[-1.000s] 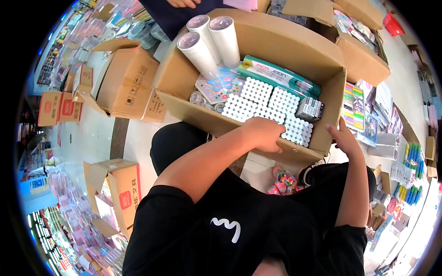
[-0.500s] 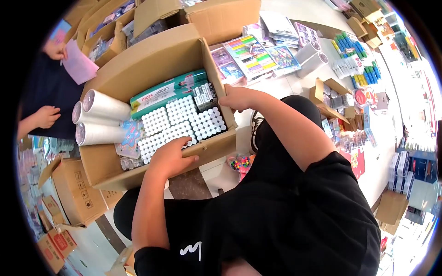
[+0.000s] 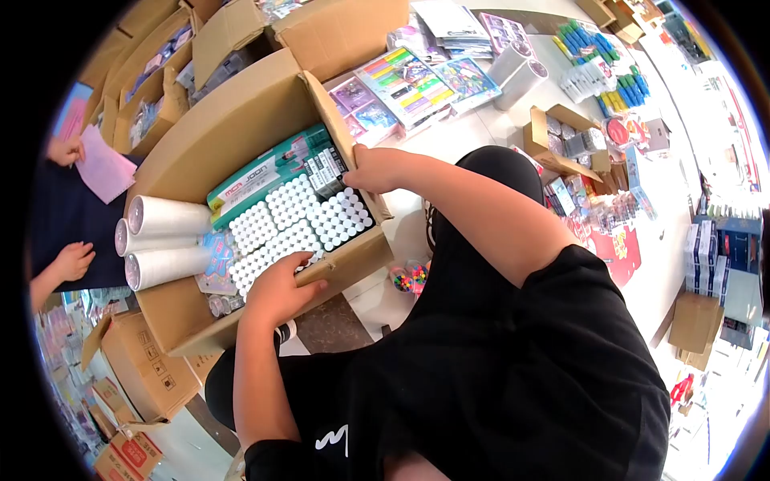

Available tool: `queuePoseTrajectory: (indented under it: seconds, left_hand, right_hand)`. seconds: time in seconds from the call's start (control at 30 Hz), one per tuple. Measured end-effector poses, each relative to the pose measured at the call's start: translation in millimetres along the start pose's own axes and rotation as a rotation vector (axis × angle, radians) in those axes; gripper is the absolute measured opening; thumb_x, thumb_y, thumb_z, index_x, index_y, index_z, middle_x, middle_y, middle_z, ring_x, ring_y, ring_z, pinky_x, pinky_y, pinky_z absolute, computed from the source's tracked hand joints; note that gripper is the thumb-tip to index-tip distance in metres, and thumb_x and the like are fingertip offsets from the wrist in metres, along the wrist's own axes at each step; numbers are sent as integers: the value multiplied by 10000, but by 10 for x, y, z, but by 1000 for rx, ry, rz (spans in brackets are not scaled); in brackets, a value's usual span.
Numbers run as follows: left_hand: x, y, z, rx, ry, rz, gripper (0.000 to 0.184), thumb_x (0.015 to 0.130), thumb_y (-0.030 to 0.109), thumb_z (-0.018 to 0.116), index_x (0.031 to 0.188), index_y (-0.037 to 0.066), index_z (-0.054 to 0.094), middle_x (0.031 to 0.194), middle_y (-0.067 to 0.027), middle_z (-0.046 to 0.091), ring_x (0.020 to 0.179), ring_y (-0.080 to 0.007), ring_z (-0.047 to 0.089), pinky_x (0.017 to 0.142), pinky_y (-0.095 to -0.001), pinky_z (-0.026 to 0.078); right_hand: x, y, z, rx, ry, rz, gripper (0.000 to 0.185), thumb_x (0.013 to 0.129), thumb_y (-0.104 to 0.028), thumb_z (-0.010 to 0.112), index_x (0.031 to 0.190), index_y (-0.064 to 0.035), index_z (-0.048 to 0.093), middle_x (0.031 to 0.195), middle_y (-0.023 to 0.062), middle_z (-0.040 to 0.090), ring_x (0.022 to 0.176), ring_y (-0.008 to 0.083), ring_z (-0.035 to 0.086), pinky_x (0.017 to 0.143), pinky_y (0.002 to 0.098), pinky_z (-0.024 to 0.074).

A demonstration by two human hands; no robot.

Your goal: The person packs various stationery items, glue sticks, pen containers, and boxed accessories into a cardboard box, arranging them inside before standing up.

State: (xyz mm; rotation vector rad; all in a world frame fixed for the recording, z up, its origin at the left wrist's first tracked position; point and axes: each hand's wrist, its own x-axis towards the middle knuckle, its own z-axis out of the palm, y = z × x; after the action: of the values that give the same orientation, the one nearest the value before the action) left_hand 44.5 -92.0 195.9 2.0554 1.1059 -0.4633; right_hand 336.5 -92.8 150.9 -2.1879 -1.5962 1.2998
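Observation:
A large open cardboard box (image 3: 186, 346) sits in front of my legs. My left hand (image 3: 281, 293) grips its near wall, fingers over the rim and thumb outside. At its right wall, my right hand (image 3: 373, 168) has hold of the edge. Inside lie packs of white-capped cylinders (image 3: 277, 236), a green printed package (image 3: 269, 172), a small black-and-white box (image 3: 325, 171) and a blue star-patterned item (image 3: 218, 260). Three wrapped white rolls (image 3: 168, 240) lean over the left side.
Another person's hands (image 3: 74, 260) are at the left, one holding pink sheets (image 3: 104, 167). More cartons (image 3: 148, 361) stand at lower left and behind. Colourful flat packs (image 3: 409, 84), clear rolls (image 3: 521, 84) and a small carton (image 3: 561, 140) lie on the floor to the right.
The view has swung right, so the box appears farther left and turned. My left hand has shifted left along the near wall. My right hand stays at the right wall.

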Motion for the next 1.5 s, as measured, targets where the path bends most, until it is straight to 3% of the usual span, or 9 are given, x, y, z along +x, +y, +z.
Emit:
queuePoseTrajectory:
  seconds: [0.5,0.57,1.1,1.3,1.37,1.4,1.43,1.47,1.5]
  left_hand:
    - [33,-57,37,-17,-2,27,664,812,409,788,1371,89,625,1316,-155,679,1178,-328,663,1009,-409,507]
    - [127,-105,79,18,-1,54,668,815,428,780,1369,86,627,1320,-164,674,1189,-338,655,1014,-412,504]
    - [33,-183,0,24,-45,25,674,838,499,745,1370,104,619,1285,-151,684,1189,-334,646,999,-433,511]
    - [116,-216,41,63,-12,118,668,838,481,761,1344,65,632,1311,-184,666,1213,-365,625,1008,-452,504]
    - [62,-187,69,24,54,113,668,820,437,779,1340,42,638,1286,-215,675,1193,-380,638,1003,-449,507]
    - [114,-188,112,4,55,121,685,810,421,792,1353,36,631,1324,-216,657,1229,-370,624,1042,-427,488]
    - [114,-206,147,6,73,109,677,809,394,801,1351,27,630,1349,-210,646,1257,-362,611,1066,-416,475]
    - [113,-128,122,9,78,81,667,807,350,812,1349,9,624,1345,-202,650,1259,-361,612,1076,-409,470]
    - [134,-131,164,-9,102,111,669,796,311,828,1363,26,616,1331,-191,661,1243,-359,622,1062,-410,481]
  right_hand:
    - [-105,-27,-55,-13,4,18,572,882,-413,609,1136,99,619,896,185,750,786,314,732,753,401,566]
    - [-125,-30,-78,-73,-44,-13,774,932,-538,592,1314,126,480,989,226,741,1010,371,709,909,442,537]
    - [-93,-36,-94,31,-36,-54,696,989,-469,579,1460,2,379,1049,188,704,817,235,701,668,347,543]
    - [47,191,5,28,-1,-141,461,1007,-387,582,1256,0,608,1047,176,722,892,256,705,795,422,564]
    - [62,44,8,-248,-87,-130,403,1008,-387,569,1198,-48,679,1051,213,713,922,317,711,825,463,562]
    - [170,262,90,-479,-83,-380,351,1002,-369,557,1196,-123,714,1056,236,699,971,346,704,844,487,554]
    - [51,23,104,-362,-79,-157,288,994,-339,549,1166,-198,732,1063,238,690,1038,362,694,865,490,550]
    - [-101,18,27,-404,-32,-261,406,973,-395,586,1213,-80,673,1050,226,710,1022,372,706,877,479,550]
    - [-119,-29,72,-137,94,32,608,927,-443,631,1261,62,561,1020,216,731,979,389,719,879,471,552]
